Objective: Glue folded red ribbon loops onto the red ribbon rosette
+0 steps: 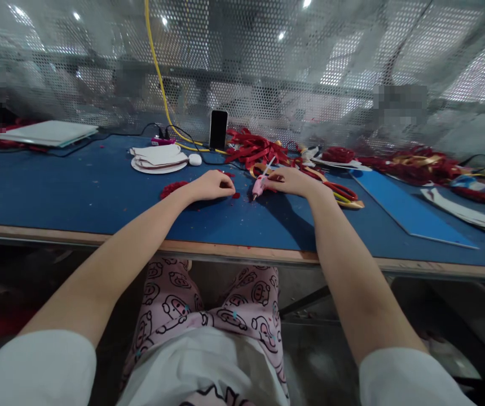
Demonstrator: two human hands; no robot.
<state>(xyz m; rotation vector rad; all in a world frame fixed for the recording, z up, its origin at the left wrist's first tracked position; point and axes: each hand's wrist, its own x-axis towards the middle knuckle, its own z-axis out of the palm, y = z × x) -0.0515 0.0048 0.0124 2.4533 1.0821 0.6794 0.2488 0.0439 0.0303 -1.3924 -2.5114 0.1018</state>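
My right hand point(287, 181) is closed round a small pink glue gun point(259, 187), its nozzle pointing down at the blue table and a pale stick rising from its back. Left of it, my left hand point(214, 186) hovers low over the table with its fingers pressed together; what they hold, if anything, is too small to make out. A dark red fluffy piece point(172, 189) lies beside my left wrist, partly covered by it. Small red bits point(236, 195) lie near the left fingertips.
Behind the hands are red ribbons point(255, 149), an upright phone point(218, 129) and stacked white pieces point(158, 158). Scissors point(340, 192) lie beyond my right wrist, near a blue board point(411, 208). A yellow cable point(158, 67) hangs before the perforated metal screen.
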